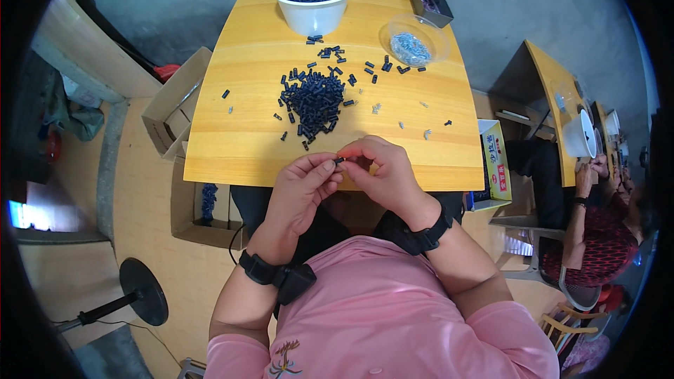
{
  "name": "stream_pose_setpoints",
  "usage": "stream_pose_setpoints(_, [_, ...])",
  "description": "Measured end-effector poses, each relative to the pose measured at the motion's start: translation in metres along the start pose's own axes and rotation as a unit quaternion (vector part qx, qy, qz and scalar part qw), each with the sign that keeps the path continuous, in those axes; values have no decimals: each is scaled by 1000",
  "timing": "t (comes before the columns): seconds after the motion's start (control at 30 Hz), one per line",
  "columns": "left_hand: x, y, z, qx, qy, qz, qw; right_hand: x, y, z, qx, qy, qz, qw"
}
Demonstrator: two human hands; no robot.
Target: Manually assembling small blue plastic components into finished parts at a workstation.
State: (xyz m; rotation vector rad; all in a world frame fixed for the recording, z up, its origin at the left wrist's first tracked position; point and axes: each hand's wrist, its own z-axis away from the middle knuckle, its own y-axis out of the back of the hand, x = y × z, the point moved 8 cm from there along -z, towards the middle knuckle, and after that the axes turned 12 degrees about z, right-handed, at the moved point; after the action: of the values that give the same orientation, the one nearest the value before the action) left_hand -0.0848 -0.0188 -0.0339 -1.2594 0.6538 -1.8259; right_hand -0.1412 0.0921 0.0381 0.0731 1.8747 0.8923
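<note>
Cardboard boxes [159, 125] are seen left of the wooden table [235, 140], and dark blue pieces [209, 202] are held in the lower one. A black band [260, 267] is worn on the left wrist. By the left hand [302, 188], with its fingers curled, a small black piece [339, 161] is pinched between thumb and fingertips, just over the table's near edge. Beyond it, a loose heap of black pieces [314, 102] is spread on the wood, and a white bucket [314, 20] is filled with more at the far end. The same small piece is gripped from the other side by the fingertips of the right hand [382, 168]. Silvery bits [376, 109] are scattered further right, and bluish ones are contained in a clear round dish [440, 45], near which a dark rectangular tray [437, 18] is set. Beside the table's right edge, a yellow-and-white box [500, 168] is placed. At far right, another table [544, 91] is occupied by a seated person [593, 247].
</note>
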Motion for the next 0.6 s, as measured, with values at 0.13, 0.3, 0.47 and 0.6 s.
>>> stream_pose_setpoints(0.13, [-10,-8,5,-3,19,-34,999,10,3,7,8,-12,-59,998])
stream_pose_setpoints(0.3, [-15,-14,9,-14,22,-50,998,8,12,15,30,11,-61,998])
stream_pose_setpoints(0.47, [-22,-19,14,-7,46,-30,998,3,18,24,42,35,-33,998])
stream_pose_setpoints(0.6, [-24,-20,19,5,50,-26,998,-3,19,29,48,57,-29,997])
